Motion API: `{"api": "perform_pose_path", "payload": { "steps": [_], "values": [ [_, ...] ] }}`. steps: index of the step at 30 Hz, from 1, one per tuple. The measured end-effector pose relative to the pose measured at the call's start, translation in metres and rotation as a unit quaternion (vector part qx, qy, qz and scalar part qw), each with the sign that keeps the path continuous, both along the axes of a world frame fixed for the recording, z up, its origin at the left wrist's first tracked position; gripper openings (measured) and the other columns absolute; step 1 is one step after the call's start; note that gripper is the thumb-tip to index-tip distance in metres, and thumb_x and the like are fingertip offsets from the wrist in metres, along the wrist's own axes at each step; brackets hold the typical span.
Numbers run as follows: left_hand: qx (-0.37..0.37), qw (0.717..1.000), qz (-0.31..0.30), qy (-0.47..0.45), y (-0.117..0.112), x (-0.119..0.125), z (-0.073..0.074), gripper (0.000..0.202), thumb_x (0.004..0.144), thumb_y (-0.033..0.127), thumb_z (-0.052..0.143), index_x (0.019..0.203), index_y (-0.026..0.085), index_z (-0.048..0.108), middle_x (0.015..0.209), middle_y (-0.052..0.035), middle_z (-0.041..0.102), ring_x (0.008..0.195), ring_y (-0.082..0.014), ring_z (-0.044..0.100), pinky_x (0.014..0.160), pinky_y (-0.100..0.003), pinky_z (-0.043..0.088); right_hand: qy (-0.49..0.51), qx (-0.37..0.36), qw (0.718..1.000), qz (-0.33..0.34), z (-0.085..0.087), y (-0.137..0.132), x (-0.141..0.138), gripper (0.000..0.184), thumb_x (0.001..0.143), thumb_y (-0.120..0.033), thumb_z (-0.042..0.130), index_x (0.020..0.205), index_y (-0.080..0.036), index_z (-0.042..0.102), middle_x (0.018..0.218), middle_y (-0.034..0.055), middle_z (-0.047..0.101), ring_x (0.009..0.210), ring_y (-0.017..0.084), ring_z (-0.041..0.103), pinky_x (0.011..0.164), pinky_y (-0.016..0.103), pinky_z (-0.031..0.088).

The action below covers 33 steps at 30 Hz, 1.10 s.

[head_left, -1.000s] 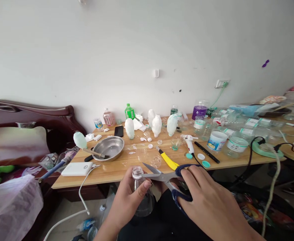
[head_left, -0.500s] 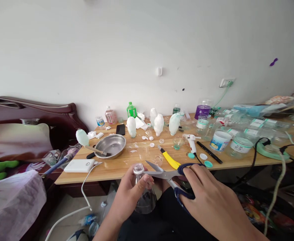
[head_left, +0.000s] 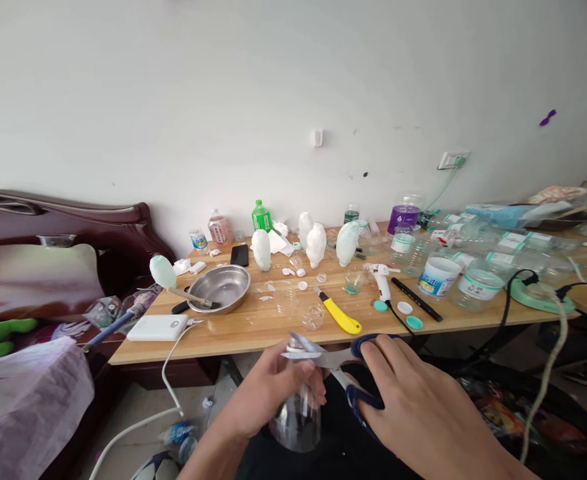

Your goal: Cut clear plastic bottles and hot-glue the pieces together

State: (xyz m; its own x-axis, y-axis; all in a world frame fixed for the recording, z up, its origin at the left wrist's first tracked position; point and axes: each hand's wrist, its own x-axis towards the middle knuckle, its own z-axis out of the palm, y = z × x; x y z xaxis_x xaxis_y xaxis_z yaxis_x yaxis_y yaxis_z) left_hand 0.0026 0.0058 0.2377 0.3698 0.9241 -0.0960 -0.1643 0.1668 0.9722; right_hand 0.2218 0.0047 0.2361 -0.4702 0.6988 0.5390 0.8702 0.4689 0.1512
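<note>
My left hand (head_left: 268,387) is wrapped round the upper part of a clear plastic bottle piece (head_left: 297,423), its wide end hanging down over my lap. Dark blue-handled scissors (head_left: 341,373) are in my right hand (head_left: 403,393), fingers through the loops. Their blades lie across the bottle's neck, slightly parted, with the tips pointing left; whether they bite into the plastic I cannot tell. Just beyond, on the table, lies a yellow-handled knife (head_left: 341,315).
On the wooden table (head_left: 263,333) stand a metal bowl (head_left: 223,288), several white wrapped shapes (head_left: 316,245) and a glue gun (head_left: 382,280). A power bank (head_left: 156,327) lies at the left edge. Many clear bottles (head_left: 479,285) and a power strip (head_left: 538,297) crowd the right side.
The bottle piece has dropped and tilted, its wide end swinging right towards me. The scissor blades have closed partway and now cross over the neck instead of beside it.
</note>
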Motion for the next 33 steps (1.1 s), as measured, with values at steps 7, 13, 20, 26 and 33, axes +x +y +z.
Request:
{"api": "perform_pose_path", "payload": {
  "steps": [7, 13, 20, 26, 33],
  "values": [
    [0.055, 0.995, 0.046, 0.073, 0.0, 0.009, 0.004, 0.035, 0.086, 0.049, 0.064, 0.084, 0.014, 0.062, 0.075, -0.0065, 0.067, 0.069, -0.0164, 0.059, 0.068, -0.028, 0.047, -0.016, 0.028, 0.999, 0.001, 0.015, 0.0, 0.01, 0.021, 0.07, -0.024, 0.058, 0.091, -0.021, 0.052, 0.084, 0.0059, 0.058, 0.075, 0.023, 0.06, 0.059, 0.034, 0.047],
    [0.079, 0.987, 0.099, 0.097, 0.003, 0.008, 0.005, 0.032, 0.085, 0.047, 0.064, 0.084, 0.015, 0.062, 0.08, -0.0052, 0.064, 0.075, -0.0177, 0.058, 0.073, -0.029, 0.047, -0.034, 0.036, 0.999, -0.017, 0.018, 0.002, 0.022, 0.022, 0.073, -0.026, 0.06, 0.093, -0.019, 0.055, 0.085, 0.0065, 0.057, 0.078, 0.024, 0.06, 0.059, 0.034, 0.043],
    [0.116, 0.978, 0.101, 0.142, -0.001, 0.005, 0.008, 0.03, 0.089, 0.046, 0.059, 0.093, 0.017, 0.062, 0.092, -0.0068, 0.065, 0.086, -0.0201, 0.058, 0.079, -0.029, 0.045, -0.054, 0.041, 0.998, -0.016, 0.014, 0.004, 0.018, 0.024, 0.068, -0.025, 0.065, 0.088, -0.019, 0.055, 0.084, 0.0067, 0.059, 0.075, 0.023, 0.059, 0.059, 0.034, 0.042],
    [0.112, 0.98, 0.065, 0.152, -0.001, 0.006, 0.004, 0.034, 0.093, 0.048, 0.052, 0.088, 0.016, 0.061, 0.086, -0.0062, 0.064, 0.08, -0.0184, 0.058, 0.076, -0.028, 0.046, -0.089, 0.08, 0.993, -0.025, 0.011, -0.001, 0.017, 0.016, 0.071, -0.014, 0.056, 0.087, -0.017, 0.056, 0.074, 0.0051, 0.055, 0.064, 0.022, 0.057, 0.053, 0.033, 0.04],
    [0.066, 0.975, 0.073, 0.198, 0.002, 0.007, 0.005, 0.039, 0.091, 0.052, 0.052, 0.081, 0.016, 0.061, 0.077, -0.0047, 0.065, 0.067, -0.0158, 0.058, 0.066, -0.026, 0.048, -0.172, 0.129, 0.976, 0.035, 0.022, 0.012, 0.023, 0.015, 0.078, -0.003, 0.05, 0.079, -0.017, 0.057, 0.065, 0.004, 0.057, 0.055, 0.02, 0.057, 0.05, 0.031, 0.037]
  ]
}}
